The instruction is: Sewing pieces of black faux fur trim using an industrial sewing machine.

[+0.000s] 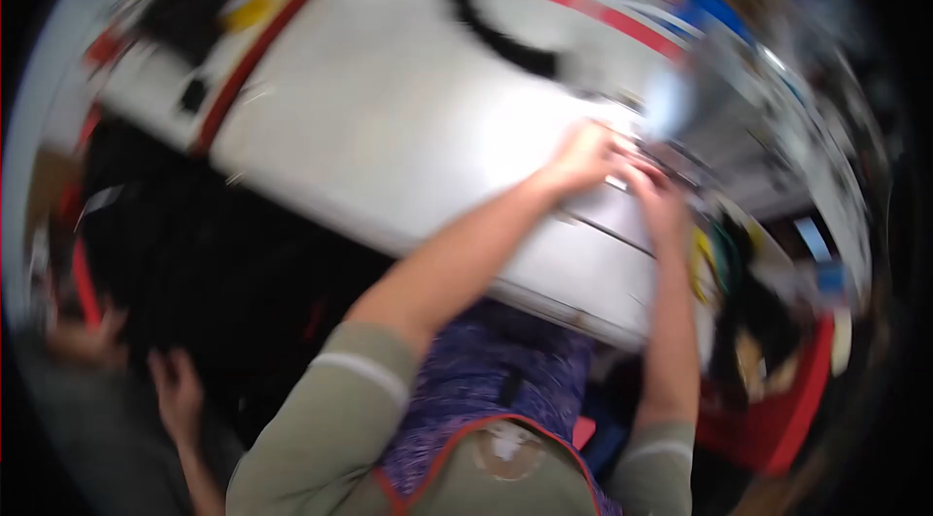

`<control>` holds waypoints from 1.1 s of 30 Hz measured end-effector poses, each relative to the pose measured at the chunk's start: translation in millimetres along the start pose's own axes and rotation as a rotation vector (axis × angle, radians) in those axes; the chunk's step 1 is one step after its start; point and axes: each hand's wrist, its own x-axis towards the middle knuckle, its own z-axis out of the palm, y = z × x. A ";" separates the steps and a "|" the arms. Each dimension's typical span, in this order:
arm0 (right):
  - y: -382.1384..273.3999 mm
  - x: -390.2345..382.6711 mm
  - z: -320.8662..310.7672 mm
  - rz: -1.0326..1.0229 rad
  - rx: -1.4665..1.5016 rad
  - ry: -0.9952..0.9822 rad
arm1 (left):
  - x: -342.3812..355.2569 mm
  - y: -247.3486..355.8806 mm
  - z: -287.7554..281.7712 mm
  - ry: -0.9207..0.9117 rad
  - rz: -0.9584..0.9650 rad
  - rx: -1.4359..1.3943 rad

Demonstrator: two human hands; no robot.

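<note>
My left hand point(581, 158) and my right hand point(657, 193) are close together at the right part of a white worktable point(350, 88). Both are beside the base of a pale grey machine point(734, 127) that looks like a sewing machine, with a bright light on the table there. My fingers meet near the machine's small metal parts, and motion blur smears them. Whether anything lies between them cannot be made out. A curved black strip point(510, 45) lies on the table beyond my hands.
Red tape point(583, 6) edges the table's far side. Dark cloth point(214, 244) is heaped at the left, near a co-worker's hands point(178, 395). A red bin point(777, 429) stands at the lower right, below yellow and green cords point(714, 258).
</note>
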 end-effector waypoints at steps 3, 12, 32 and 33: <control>0.9 6.8 -9.5 -0.131 -0.341 0.022 | 6.7 -5.9 2.7 0.071 0.059 0.055; 45.4 41.6 -13.6 -0.241 -0.121 -0.047 | 2.2 -10.9 3.3 0.228 0.080 0.173; 38.9 38.9 -15.8 -0.256 -0.228 -0.034 | 4.7 -11.3 5.8 0.291 0.094 0.152; 38.4 38.6 -15.5 -0.273 -0.248 -0.016 | 5.4 -11.5 6.2 0.270 0.081 0.160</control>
